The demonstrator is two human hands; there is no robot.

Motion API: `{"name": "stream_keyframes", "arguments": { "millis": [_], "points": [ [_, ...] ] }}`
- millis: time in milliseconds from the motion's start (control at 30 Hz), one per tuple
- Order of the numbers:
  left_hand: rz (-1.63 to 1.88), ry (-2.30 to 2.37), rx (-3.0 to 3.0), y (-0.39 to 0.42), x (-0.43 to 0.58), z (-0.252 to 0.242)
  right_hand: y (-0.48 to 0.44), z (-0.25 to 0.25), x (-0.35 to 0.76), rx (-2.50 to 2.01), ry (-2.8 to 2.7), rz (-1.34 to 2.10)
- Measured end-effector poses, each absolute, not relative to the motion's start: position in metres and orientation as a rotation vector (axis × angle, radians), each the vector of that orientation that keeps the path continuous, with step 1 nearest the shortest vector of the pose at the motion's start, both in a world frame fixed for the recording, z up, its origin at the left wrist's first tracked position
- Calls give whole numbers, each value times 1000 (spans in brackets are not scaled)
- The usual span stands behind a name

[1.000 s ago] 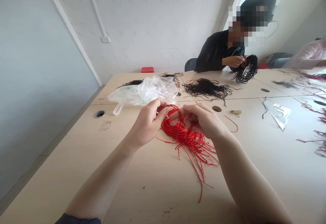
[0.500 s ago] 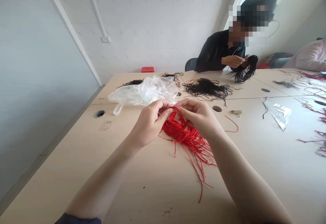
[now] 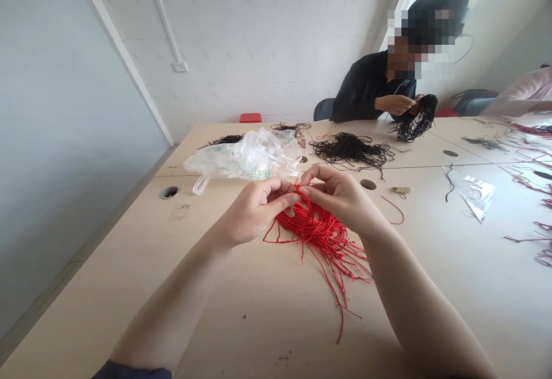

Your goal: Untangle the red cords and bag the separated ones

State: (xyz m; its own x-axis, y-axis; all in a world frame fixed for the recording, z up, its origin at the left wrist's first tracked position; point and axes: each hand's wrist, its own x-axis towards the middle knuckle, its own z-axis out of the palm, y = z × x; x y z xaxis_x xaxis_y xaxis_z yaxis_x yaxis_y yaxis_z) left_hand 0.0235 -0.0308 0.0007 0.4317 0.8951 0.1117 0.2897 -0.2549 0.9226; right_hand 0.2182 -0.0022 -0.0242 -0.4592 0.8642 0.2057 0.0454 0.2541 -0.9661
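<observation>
Red cord (image 3: 317, 235) at risk of tangling
Fingers of the left hand (image 3: 254, 212) and right hand (image 3: 340, 198) pinch it closed; tugging trailing strands could knot them.

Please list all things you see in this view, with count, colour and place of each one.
red cord bundle: one, red, under the hands
black cord tangle: one, black, far table
plastic bag: one, clear, far left
flat packet: one, silver, right
table: one, pale wood, under everything
co-worker: one, black top, across the table
left hand: one, pinching red cords, centre
right hand: one, pinching red cords, centre
</observation>
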Motion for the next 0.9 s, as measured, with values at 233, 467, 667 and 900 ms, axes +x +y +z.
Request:
{"name": "stream_keyframes", "arguments": {
  "millis": [233, 467, 667, 900],
  "points": [
    [872, 1006, 1760, -33, 27, 0, -4, -23, 218, -777, -1716, 1314],
    [844, 1005, 1742, -33, 27, 2, -5, -20, 222, -700, -1771, 1380],
    [839, 975, 1709, -34, 28, 2, -3, -22, 224, -684, -1762, 1378],
    [860, 979, 1726, -35, 28, 2, -3, -21, 222, -665, -1739, 1336]
  ]
}}
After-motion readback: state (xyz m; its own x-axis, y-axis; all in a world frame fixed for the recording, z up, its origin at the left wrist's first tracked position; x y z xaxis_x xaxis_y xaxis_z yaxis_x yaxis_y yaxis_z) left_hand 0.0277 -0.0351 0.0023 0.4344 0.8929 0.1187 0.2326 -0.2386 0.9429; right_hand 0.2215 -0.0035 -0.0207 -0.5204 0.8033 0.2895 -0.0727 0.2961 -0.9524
